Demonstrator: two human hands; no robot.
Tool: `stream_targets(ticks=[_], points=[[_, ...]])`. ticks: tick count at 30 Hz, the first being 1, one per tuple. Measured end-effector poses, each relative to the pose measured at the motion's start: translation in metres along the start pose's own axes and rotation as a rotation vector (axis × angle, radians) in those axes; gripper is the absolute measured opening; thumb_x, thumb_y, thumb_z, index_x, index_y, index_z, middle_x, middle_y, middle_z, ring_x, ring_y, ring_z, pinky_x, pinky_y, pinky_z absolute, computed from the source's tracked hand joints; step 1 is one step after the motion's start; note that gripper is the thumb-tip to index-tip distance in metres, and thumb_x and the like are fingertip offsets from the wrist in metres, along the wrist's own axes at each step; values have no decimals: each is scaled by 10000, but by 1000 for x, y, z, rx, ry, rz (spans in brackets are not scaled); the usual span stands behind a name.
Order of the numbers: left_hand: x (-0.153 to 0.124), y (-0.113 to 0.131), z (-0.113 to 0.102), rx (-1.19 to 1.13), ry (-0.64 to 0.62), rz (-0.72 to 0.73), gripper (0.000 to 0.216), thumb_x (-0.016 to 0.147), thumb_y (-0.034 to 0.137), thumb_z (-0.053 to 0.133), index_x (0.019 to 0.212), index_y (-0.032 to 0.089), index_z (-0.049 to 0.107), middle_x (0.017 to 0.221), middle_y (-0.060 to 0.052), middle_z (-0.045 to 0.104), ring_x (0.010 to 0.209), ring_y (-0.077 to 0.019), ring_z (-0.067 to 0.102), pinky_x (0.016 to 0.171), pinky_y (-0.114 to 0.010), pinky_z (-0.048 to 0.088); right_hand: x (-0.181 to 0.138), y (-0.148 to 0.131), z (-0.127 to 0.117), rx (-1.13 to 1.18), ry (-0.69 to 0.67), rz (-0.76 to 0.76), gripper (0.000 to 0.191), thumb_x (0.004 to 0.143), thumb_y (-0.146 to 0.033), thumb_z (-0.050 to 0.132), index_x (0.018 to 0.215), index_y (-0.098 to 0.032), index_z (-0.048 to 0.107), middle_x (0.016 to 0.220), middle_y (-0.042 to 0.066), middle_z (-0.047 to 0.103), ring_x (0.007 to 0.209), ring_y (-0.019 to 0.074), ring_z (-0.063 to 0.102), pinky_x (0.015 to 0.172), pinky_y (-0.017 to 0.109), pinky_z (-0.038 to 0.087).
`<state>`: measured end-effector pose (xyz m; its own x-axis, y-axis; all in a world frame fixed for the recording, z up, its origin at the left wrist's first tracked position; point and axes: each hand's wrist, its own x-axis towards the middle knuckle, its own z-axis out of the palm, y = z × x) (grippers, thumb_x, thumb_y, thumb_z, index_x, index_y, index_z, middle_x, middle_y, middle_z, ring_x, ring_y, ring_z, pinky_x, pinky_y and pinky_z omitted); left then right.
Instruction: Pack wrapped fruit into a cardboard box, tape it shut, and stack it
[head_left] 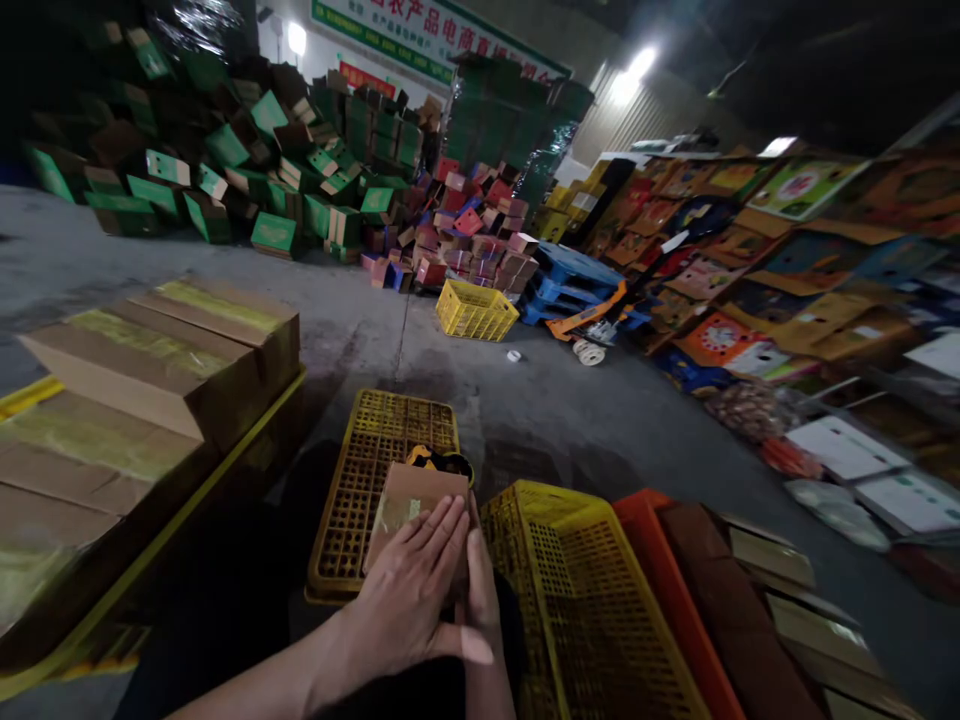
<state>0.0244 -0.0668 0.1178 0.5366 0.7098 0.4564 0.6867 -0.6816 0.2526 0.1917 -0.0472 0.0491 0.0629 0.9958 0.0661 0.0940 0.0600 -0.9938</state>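
A small brown cardboard box (390, 510) with tape on its top sits in front of me, on or over an upturned yellow plastic crate (341, 500). My left hand (416, 565) lies flat across the box, fingers stretched out and together. Along the right side of the box, my right hand (481, 590) is held straight, its palm against or close to the cardboard. Neither hand is wrapped round anything. Just beyond the box lies a yellow-and-black object (439, 460), partly hidden by it.
On my left, taped cardboard boxes (225, 345) fill a yellow crate (187, 500). To my right stand a yellow basket (600, 560) and an orange crate (645, 520) beside flat boxes. Ahead are another yellow crate (476, 310), a pallet jack (592, 325) and heaped green boxes (274, 235).
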Motion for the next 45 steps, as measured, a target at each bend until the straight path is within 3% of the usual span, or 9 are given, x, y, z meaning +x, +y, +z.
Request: stream_targets(ticks=[6,19,24,28,32,34,37,40,45], points=[[-2,-2,-1,-49,-33,-26,1039,880,815,301,1609,89,157,1665,-177,147,1551,-293,156,1231,-442,274,-1,-42,9,9,-68,35,648,991,-596,461,1559,-303,354,1642,-7,286,1529,207,236,1266,423,216],[-46,-42,-13,-51,44,-218,948,930,709,421,1630,198,37,1664,-137,220,1521,-298,264,1209,-455,333,-8,-65,5,-217,-61,-32,553,1007,-541,460,1496,-282,473,1569,13,438,1478,243,372,1237,462,276],[-51,-39,-7,-58,81,-250,997,914,710,463,1630,187,8,1673,-145,176,1523,-304,255,1201,-437,354,-6,-71,-3,-480,-46,-225,493,1030,-457,445,1489,-284,487,1577,19,423,1465,261,394,1209,474,345],[-47,-36,-1,-103,94,-238,1008,912,707,474,1630,175,7,1675,-167,137,1528,-324,225,1210,-468,329,-13,-81,5,-699,-121,-372,487,993,-390,543,1472,-308,513,1549,-4,455,1518,319,267,1241,596,222],[-46,-42,-2,-187,50,-225,930,933,682,469,1631,230,52,1682,-139,125,1530,-314,224,1206,-488,321,-20,-85,16,-798,-282,-420,506,985,-304,541,1482,-377,478,1553,-47,435,1508,325,290,1253,640,91],[-45,-46,-1,-212,31,-229,864,956,654,450,1629,258,78,1683,-123,147,1529,-306,229,1208,-501,307,-18,-82,18,-799,-288,-423,491,986,-306,538,1468,-386,497,1547,-51,450,1507,316,296,1256,613,159],[-41,-48,5,-234,38,-223,821,972,645,416,1627,283,77,1676,-116,193,1522,-296,262,1206,-511,304,-12,-72,14,-744,-101,-406,464,988,-355,538,1451,-325,538,1574,-11,419,1516,328,272,1222,583,292],[-38,-45,13,-254,60,-220,842,968,653,421,1628,279,54,1673,-121,207,1515,-290,287,1207,-517,303,-10,-65,3,-632,41,-324,532,996,-412,528,1502,-257,475,1623,39,333,1503,325,304,1219,551,308],[-56,-48,12,-301,150,-338,784,981,584,477,1624,296,133,1680,-86,206,1501,-278,327,1189,-462,365,-32,-58,-4,-355,-135,-175,604,1036,-447,436,1593,-304,248,1638,6,301,1504,252,300,1220,452,315]])
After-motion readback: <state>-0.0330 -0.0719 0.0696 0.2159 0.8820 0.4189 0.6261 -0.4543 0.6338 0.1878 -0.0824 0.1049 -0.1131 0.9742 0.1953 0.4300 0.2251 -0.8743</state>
